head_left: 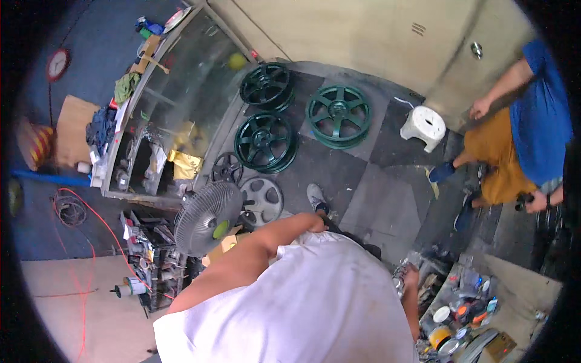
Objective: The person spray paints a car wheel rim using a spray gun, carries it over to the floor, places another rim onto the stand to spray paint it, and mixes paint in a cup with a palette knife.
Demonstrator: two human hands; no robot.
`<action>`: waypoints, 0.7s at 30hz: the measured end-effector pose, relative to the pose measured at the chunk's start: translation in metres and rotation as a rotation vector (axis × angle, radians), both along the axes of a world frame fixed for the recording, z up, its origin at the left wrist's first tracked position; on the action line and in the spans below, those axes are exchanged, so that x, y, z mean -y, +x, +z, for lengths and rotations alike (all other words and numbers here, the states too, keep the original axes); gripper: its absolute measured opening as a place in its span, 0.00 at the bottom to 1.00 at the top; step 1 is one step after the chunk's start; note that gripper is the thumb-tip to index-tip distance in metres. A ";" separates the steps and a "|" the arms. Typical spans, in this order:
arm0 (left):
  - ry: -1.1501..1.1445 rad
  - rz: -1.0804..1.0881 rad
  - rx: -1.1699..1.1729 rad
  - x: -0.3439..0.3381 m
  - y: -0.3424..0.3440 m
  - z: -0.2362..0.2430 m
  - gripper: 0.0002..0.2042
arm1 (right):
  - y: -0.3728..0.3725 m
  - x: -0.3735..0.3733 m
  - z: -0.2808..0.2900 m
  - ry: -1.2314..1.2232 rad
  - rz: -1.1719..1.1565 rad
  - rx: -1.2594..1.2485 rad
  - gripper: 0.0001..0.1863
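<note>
My left arm bends across the front of my white shirt (327, 296), with my left hand (317, 224) close to my waist. Its fingers are mostly hidden, so what it holds, if anything, does not show. Down at my right side, my right hand (411, 276) is closed round a shiny silver metal object (398, 282), only partly visible. Ahead on the dark floor lie three dark green wheel rims: one at the back (264, 85), one in front of it (262, 142) and one to the right (339, 114).
A white stool (423, 127) stands right of the rims, near another person in a blue shirt (540, 121). Left are a fan (207, 219), a grey wheel cover (261, 201), a glass cabinet (181, 78) and a cluttered rack (162, 266). Cans and bottles crowd a surface (514, 266) at lower right.
</note>
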State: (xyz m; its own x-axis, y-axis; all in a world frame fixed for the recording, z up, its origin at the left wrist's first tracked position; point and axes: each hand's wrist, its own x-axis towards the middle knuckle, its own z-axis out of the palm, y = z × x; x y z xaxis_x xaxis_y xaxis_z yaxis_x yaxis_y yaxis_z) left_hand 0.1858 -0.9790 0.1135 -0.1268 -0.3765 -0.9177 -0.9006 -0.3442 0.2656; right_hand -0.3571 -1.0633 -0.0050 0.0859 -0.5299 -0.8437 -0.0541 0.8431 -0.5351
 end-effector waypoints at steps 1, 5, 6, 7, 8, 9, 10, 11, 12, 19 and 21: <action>-0.050 0.001 0.040 0.001 -0.008 0.004 0.37 | -0.012 -0.024 -0.006 0.017 -0.016 -0.004 0.16; -0.145 -0.045 0.143 0.035 -0.044 0.080 0.32 | -0.040 -0.111 -0.013 0.037 -0.046 -0.059 0.15; -0.174 -0.015 0.144 0.041 -0.049 0.091 0.30 | -0.040 -0.128 -0.012 0.036 -0.049 -0.067 0.14; -0.169 -0.023 0.146 0.041 -0.052 0.089 0.30 | -0.041 -0.142 -0.009 0.035 -0.049 -0.074 0.14; -0.259 0.037 0.109 0.042 -0.052 0.084 0.29 | -0.041 -0.153 -0.008 0.029 -0.051 -0.081 0.14; -0.350 0.094 0.070 0.043 -0.053 0.078 0.28 | -0.040 -0.163 -0.005 0.019 -0.058 -0.089 0.14; -0.350 0.083 0.071 0.040 -0.049 0.063 0.28 | -0.038 -0.167 0.000 0.006 -0.056 -0.096 0.14; -0.334 0.046 0.036 0.034 -0.044 0.041 0.27 | -0.034 -0.169 0.003 -0.006 -0.048 -0.099 0.14; -0.317 -0.003 -0.007 0.030 -0.043 0.027 0.27 | -0.032 -0.174 0.006 -0.020 -0.057 -0.113 0.13; -0.244 -0.231 0.019 0.053 -0.023 -0.002 0.27 | 0.031 -0.212 0.029 -0.071 -0.113 -0.159 0.13; -0.306 -0.153 -0.021 0.065 -0.010 -0.006 0.27 | 0.057 -0.214 0.033 -0.080 -0.114 -0.154 0.13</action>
